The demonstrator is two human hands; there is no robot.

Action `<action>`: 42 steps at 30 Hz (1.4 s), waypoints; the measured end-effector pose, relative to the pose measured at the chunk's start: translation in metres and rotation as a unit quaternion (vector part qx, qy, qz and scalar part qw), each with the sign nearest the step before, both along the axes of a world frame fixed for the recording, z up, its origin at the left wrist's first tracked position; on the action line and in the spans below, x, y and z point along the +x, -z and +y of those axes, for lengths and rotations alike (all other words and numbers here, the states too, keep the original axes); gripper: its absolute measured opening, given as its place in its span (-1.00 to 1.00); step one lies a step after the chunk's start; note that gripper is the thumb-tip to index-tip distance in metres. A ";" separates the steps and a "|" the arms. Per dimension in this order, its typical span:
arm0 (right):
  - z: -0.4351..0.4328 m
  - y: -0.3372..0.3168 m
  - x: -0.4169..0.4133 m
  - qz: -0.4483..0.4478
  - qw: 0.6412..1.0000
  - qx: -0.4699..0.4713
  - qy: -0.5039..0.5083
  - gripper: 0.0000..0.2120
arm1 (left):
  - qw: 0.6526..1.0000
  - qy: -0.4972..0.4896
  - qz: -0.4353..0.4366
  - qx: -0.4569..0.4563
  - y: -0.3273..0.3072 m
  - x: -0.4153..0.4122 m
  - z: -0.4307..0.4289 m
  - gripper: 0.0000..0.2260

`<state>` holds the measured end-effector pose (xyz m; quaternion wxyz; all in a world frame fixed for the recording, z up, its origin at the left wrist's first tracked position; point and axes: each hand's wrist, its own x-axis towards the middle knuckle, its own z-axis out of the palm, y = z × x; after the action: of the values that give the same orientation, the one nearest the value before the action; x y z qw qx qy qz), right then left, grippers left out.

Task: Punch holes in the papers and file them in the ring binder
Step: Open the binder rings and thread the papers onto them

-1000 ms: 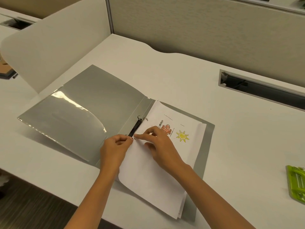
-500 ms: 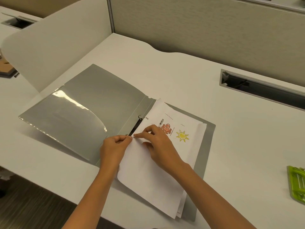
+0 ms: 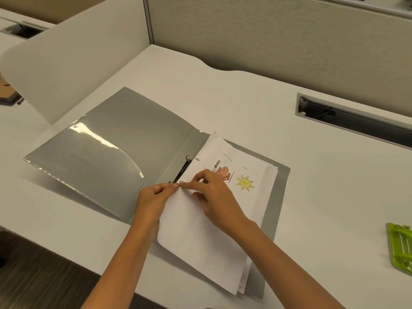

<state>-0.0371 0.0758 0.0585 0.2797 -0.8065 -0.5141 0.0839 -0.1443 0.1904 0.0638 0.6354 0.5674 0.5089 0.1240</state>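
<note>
A grey ring binder (image 3: 124,139) lies open on the white desk, its black ring spine (image 3: 184,168) running down the middle. A stack of white papers (image 3: 200,237) with an octopus and a sun drawing lies on the binder's right half. My left hand (image 3: 153,198) pinches the papers' left edge at the near ring. My right hand (image 3: 214,197) pinches the same edge from the right, its fingertips touching those of the left. The near ring is mostly hidden by my fingers.
A green hole punch (image 3: 401,248) sits at the desk's right edge. A cable slot (image 3: 347,117) is cut into the desk at the back right. Beige partition walls (image 3: 267,36) stand behind and a white curved divider (image 3: 73,63) to the left.
Both hands stay at the near ring with only small finger movements. The papers have shifted slightly.
</note>
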 end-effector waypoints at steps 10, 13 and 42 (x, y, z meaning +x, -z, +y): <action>-0.006 0.006 0.001 -0.032 0.999 -0.019 0.007 -0.68 | 0.992 0.073 0.082 0.068 0.005 -0.002 0.001 -0.94; -0.012 0.013 -0.001 -0.024 0.999 -0.018 0.022 -0.69 | 0.966 0.054 0.141 0.210 -0.001 -0.004 -0.009 -0.91; -0.079 0.012 0.018 -0.031 0.858 -0.207 0.468 -0.46 | 0.944 0.113 0.134 0.279 0.008 0.019 -0.036 -0.73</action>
<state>-0.0193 -0.0033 0.0465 0.0963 -0.9936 -0.0550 0.0223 -0.1251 0.1546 0.0557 0.3869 0.7871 0.4673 0.1115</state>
